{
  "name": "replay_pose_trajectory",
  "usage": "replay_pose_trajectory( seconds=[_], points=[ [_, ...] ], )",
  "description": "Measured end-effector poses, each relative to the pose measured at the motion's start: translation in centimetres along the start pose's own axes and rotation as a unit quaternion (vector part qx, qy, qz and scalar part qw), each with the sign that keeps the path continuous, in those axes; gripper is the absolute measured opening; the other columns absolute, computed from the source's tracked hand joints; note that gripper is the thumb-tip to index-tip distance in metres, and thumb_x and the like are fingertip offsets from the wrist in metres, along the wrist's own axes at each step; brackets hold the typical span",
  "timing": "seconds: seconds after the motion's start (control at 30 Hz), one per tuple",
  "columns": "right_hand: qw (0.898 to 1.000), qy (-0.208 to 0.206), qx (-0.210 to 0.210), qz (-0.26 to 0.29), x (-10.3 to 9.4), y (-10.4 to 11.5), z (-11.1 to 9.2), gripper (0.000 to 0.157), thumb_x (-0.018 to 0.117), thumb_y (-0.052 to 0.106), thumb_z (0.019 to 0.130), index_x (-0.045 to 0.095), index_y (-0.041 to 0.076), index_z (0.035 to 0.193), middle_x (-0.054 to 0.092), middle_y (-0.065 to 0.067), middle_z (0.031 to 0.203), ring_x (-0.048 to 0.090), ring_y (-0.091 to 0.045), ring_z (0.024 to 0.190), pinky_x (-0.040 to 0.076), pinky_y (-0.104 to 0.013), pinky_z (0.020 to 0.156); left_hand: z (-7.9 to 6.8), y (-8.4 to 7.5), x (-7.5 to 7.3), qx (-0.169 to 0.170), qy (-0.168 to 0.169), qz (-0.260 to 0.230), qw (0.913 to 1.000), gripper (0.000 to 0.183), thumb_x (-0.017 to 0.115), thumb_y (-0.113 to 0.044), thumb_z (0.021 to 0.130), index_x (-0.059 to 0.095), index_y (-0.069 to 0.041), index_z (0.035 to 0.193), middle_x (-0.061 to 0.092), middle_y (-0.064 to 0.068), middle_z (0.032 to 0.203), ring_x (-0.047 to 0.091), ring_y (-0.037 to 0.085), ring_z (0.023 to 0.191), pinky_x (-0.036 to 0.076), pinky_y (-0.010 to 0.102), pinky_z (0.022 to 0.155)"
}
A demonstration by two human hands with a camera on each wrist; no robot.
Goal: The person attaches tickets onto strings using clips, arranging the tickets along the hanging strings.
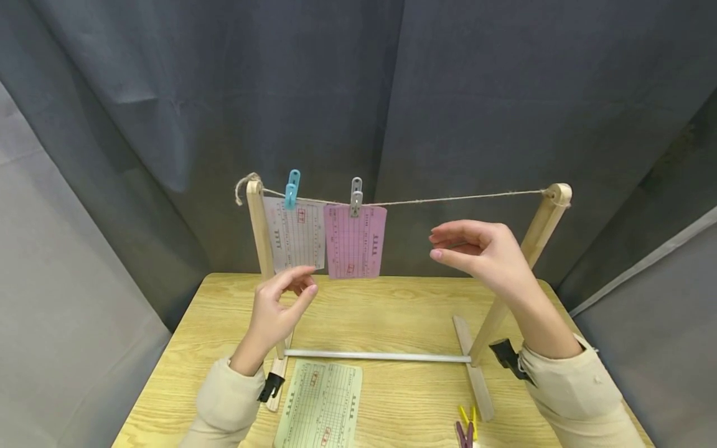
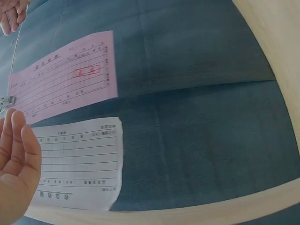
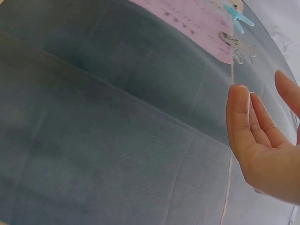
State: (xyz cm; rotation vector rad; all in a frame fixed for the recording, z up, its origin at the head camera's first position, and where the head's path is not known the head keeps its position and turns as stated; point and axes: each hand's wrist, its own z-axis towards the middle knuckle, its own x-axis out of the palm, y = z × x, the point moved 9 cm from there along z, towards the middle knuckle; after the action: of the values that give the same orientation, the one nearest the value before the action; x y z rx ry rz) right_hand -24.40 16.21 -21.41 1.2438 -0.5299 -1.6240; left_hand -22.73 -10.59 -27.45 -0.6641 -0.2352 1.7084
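A pink slip (image 1: 355, 242) hangs from the string (image 1: 448, 199) under a grey clothespin (image 1: 355, 198). Left of it, a blue clothespin (image 1: 292, 190) holds a white slip (image 1: 297, 233) on the same string. My left hand (image 1: 282, 305) is in front of the white slip's lower edge, thumb and fingers apart, holding nothing. To the right of the pink slip, my right hand (image 1: 482, 255) hovers below the string with loosely bent fingers and nothing between them. The left wrist view shows both slips beside the left hand (image 2: 18, 164); the right wrist view has the right hand (image 3: 262, 136) near the string.
A green slip (image 1: 322, 404) lies on the wooden table (image 1: 392, 311) at the front. Yellow and purple clothespins (image 1: 466, 429) lie near the right foot of the stand. Wooden posts (image 1: 540, 224) carry the string, with a white bar (image 1: 378, 356) low between them.
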Motion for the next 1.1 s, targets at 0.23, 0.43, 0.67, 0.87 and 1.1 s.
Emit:
replay_pose_trajectory(
  seconds=[0.23,0.43,0.67,0.87,1.1],
  points=[
    [1.0,0.026,-0.003,0.013,0.1,-2.1,-0.9,0.028,0.07,0.003,0.078,0.063,-0.005,0.104,0.066,0.006,0.091,0.064,-0.007,0.079,0.051,-0.02,0.069,-0.1,-1.8,0.1,0.006,0.022,0.006,0.9997,0.03,0.062,0.023,0.065,0.06,0.013,0.093,0.06,0.015,0.071,0.056,0.019,0.061,0.047,0.025,0.053],
    [0.996,0.064,-0.033,0.053,0.9,-4.0,-1.9,0.028,0.068,-0.003,0.077,0.062,-0.009,0.103,0.066,0.007,0.092,0.064,-0.01,0.08,0.051,-0.022,0.068,-1.0,-1.7,0.3,-0.006,0.055,-0.005,0.9984,0.03,0.064,0.022,0.065,0.059,0.013,0.093,0.06,0.014,0.072,0.055,0.017,0.061,0.048,0.028,0.053],
    [0.987,0.109,-0.086,0.081,2.3,-6.3,-3.7,0.03,0.066,-0.012,0.074,0.06,-0.012,0.102,0.066,0.002,0.096,0.063,-0.011,0.084,0.051,-0.024,0.068,-3.0,-0.3,0.8,-0.026,0.1,-0.028,0.9943,0.033,0.065,0.02,0.066,0.059,0.011,0.098,0.06,0.013,0.076,0.055,0.016,0.063,0.048,0.029,0.053],
    [0.983,0.132,-0.101,0.078,2.9,-8.4,-5.2,0.031,0.067,-0.012,0.073,0.06,-0.009,0.104,0.066,0.003,0.098,0.063,-0.014,0.084,0.051,-0.025,0.068,-3.9,0.2,1.1,-0.043,0.123,-0.029,0.9911,0.032,0.065,0.018,0.068,0.059,0.01,0.098,0.061,0.013,0.077,0.056,0.016,0.063,0.049,0.029,0.054],
    [0.978,0.153,-0.111,0.09,3.5,-10.0,-6.3,0.034,0.067,-0.013,0.073,0.06,-0.007,0.106,0.066,0.001,0.099,0.062,-0.012,0.083,0.051,-0.027,0.066,-5.0,1.0,1.1,-0.057,0.137,-0.035,0.9883,0.031,0.065,0.017,0.069,0.059,0.01,0.098,0.061,0.011,0.076,0.056,0.015,0.063,0.049,0.028,0.054]
  ],
)
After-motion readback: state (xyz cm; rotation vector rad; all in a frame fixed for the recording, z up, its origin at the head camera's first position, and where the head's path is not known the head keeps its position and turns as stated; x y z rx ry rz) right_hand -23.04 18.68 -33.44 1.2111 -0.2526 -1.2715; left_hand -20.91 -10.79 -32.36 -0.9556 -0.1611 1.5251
